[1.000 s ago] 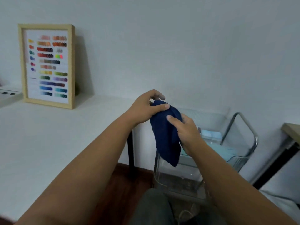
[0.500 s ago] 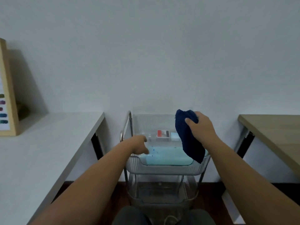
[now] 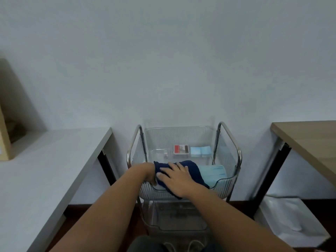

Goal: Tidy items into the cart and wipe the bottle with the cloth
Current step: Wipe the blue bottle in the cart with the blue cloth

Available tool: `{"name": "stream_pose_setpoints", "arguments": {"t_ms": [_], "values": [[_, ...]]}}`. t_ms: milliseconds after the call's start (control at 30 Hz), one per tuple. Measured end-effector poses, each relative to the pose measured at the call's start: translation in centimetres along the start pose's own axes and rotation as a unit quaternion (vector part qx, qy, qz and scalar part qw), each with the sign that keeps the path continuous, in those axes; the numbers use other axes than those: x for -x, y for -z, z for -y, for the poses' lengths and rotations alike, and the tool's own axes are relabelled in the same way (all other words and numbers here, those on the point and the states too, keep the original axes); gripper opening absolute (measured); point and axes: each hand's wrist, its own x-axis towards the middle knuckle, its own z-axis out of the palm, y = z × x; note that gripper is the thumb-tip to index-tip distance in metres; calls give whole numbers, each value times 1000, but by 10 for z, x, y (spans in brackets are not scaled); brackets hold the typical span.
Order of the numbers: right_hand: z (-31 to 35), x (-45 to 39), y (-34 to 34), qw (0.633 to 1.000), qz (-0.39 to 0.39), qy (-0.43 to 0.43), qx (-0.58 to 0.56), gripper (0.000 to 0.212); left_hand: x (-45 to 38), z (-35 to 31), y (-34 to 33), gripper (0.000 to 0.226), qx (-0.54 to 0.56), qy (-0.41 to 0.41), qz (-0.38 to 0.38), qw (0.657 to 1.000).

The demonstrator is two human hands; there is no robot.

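The clear ribbed cart point(image 3: 238, 157) stands between two tables, straight ahead of me. A dark blue cloth point(image 3: 192, 170) lies bunched over the front of its top tray. My right hand point(image 3: 178, 180) rests on top of the cloth with its fingers spread and its thumb against the fabric. My left hand point(image 3: 150, 172) reaches into the tray from the left, and its fingers are hidden under the cloth. No bottle is in view.
In the top tray lie a light blue folded item point(image 3: 214, 172), a red and brown box point(image 3: 181, 149) and light blue packets point(image 3: 200, 151). A white table point(image 3: 45, 170) is left, a wooden table point(image 3: 309, 139) right. A white sheet point(image 3: 291, 220) lies on the floor.
My view swung from the white table to the cart. My right hand carried the cloth down from above the cart onto the tray's front left, over my left hand.
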Motion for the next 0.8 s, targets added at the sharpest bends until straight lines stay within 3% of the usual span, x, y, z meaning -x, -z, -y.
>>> {"name": "stream_pose_setpoints", "arguments": {"t_ms": [133,300,433,567,700,800], "values": [[-17,-6,-1,1000,-12,1,-2,44,0,3,-1,38,22,-28,8,999],[-18,5,-5,998,-48,1,48,55,14,3,3,36,66,-71,-14,995],[-12,19,-1,987,-151,5,51,53,38,6,9,23,137,-78,-85,984],[4,32,13,965,-261,-2,-6,57,76,5,16,31,332,-98,-185,920],[17,40,31,922,-372,24,-110,58,103,-11,19,31,346,-123,-319,874],[21,43,41,890,-404,54,-205,53,114,-22,27,35,351,-153,-387,839]]}}
